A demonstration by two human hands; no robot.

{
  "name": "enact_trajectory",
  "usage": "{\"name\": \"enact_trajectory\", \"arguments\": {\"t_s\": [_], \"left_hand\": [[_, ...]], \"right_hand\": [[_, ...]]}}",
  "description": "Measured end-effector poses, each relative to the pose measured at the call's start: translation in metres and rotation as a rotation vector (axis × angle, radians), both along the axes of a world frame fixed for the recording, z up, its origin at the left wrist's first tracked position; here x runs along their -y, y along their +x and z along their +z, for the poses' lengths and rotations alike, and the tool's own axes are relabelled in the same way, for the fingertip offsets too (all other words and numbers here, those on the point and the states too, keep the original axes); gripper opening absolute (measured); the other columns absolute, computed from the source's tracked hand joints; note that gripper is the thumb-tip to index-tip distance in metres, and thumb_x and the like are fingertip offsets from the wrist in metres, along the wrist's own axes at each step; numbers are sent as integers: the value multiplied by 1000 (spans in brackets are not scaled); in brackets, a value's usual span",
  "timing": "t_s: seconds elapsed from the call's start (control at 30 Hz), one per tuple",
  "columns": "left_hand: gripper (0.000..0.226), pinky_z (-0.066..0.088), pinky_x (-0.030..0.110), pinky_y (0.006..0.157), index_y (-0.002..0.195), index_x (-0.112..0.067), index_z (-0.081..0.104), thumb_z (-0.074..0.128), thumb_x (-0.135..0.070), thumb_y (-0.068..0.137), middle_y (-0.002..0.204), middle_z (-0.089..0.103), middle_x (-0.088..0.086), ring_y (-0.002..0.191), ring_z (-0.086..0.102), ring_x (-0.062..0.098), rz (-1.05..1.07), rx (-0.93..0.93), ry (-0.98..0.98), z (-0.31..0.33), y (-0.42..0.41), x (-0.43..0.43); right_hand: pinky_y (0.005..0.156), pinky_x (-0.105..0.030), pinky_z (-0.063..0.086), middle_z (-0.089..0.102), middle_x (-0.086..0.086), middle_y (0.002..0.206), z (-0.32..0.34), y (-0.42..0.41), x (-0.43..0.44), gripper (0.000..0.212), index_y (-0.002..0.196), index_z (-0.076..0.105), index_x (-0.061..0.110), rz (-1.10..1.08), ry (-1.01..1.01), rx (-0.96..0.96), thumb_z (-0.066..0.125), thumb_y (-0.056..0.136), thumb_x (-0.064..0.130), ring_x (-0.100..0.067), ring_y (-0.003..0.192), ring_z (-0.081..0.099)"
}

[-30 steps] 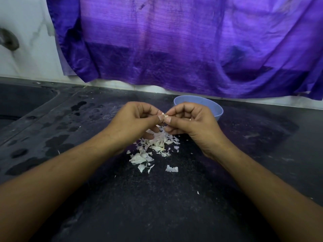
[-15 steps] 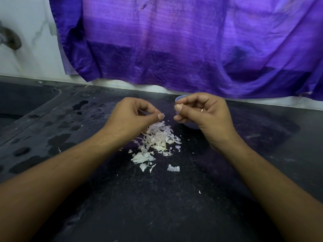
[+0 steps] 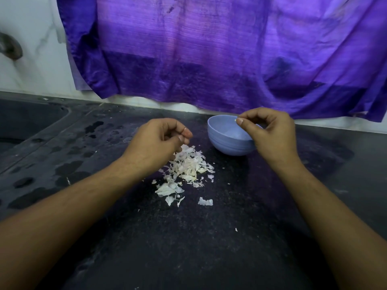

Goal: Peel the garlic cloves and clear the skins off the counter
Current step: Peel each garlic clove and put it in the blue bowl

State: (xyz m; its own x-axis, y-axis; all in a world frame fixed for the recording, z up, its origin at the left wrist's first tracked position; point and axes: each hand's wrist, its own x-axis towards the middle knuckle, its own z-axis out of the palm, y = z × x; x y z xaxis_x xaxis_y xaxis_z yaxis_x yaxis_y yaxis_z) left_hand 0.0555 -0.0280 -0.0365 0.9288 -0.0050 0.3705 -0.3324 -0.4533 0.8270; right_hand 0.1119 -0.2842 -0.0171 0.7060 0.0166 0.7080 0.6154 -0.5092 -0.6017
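A pile of white garlic skins point(image 3: 188, 167) lies on the dark counter point(image 3: 188, 243), in the middle. Just above the pile's far left edge hovers my left hand point(image 3: 159, 141), its fingers curled with the tips together; I see nothing between them. Behind the pile to the right stands a light blue bowl point(image 3: 226, 143). My right hand point(image 3: 270, 132) is over the bowl's right rim and pinches a small pale garlic clove point(image 3: 235, 120) between thumb and forefinger. The bowl's inside shows no contents from here.
A loose skin piece point(image 3: 205, 201) and small flecks lie nearer to me. Wet patches point(image 3: 69, 167) mark the counter's left part, beside a sunken sink point(image 3: 25, 122). A purple cloth point(image 3: 209, 49) hangs on the wall behind; a tap point(image 3: 10, 47) is at the far left.
My hands have parted. The right hand carried the clove back and to the right over the bowl, which it no longer hides. The left hand dropped lower over the skin pile.
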Motion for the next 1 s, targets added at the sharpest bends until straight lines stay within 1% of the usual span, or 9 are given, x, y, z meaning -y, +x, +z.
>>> {"name": "enact_trajectory", "arguments": {"t_s": [0.23,0.37,0.5,0.57,0.63,0.7,0.77,0.9,1.0], "left_hand": [[22,64,47,77,99,-26,75,61,-10,101,89,78,-7,84,74,17,-10,2,15,3,-2,1],[1,63,42,74,89,-26,79,79,-26,90,76,76,-3,70,70,17,4,37,60,6,-4,-1],[22,44,13,55,77,-23,76,84,-42,83,62,69,-9,52,54,-3,49,60,134,9,-5,-2],[28,44,16,54,74,-23,76,77,-48,88,59,67,-9,50,54,-2,38,40,187,10,-4,-4],[29,45,20,57,78,-26,78,68,-47,96,61,69,-9,50,58,-1,-18,-16,328,13,-4,-8],[20,43,17,55,87,-27,79,66,-37,99,62,70,-12,49,59,-2,-119,-89,486,18,-5,-13],[12,43,14,53,89,-23,77,71,-31,96,62,68,-11,50,57,2,-251,-173,524,24,-6,-18],[31,46,26,53,93,-17,72,89,-38,77,73,66,2,62,56,13,-433,-451,512,31,-9,-28],[42,48,27,54,98,-21,70,93,-41,69,75,65,-1,65,57,12,-445,-529,620,29,-9,-29]], "right_hand": [[101,-37,52,78,9,103,-7,11,7,13,102,81,19,-81,-108,-78,71,95,21,-4,102,70],[86,-34,54,74,8,90,-2,3,1,4,88,79,20,-54,-107,91,77,89,23,-6,89,68],[65,-22,42,65,7,75,5,-15,-16,19,75,73,21,91,-143,185,77,91,28,-6,70,59],[60,-24,41,63,4,67,4,-26,-26,27,76,75,17,255,-207,60,69,98,31,-5,61,57],[52,-26,41,66,-4,64,0,-34,-33,30,80,78,14,410,-296,-184,67,99,34,-11,52,54],[51,-26,39,67,-5,64,-6,-37,-39,23,83,78,12,527,-373,-369,74,93,33,-10,52,50],[55,-30,38,69,-7,66,-12,-38,-45,19,87,78,11,623,-402,-510,82,86,30,-14,56,50],[56,-28,40,67,-6,71,-19,-40,-50,23,98,77,13,673,-450,-608,89,80,23,-11,60,51],[55,-24,41,70,-9,80,-19,-39,-49,35,105,73,21,611,-504,-585,91,76,31,-7,58,52]]}}
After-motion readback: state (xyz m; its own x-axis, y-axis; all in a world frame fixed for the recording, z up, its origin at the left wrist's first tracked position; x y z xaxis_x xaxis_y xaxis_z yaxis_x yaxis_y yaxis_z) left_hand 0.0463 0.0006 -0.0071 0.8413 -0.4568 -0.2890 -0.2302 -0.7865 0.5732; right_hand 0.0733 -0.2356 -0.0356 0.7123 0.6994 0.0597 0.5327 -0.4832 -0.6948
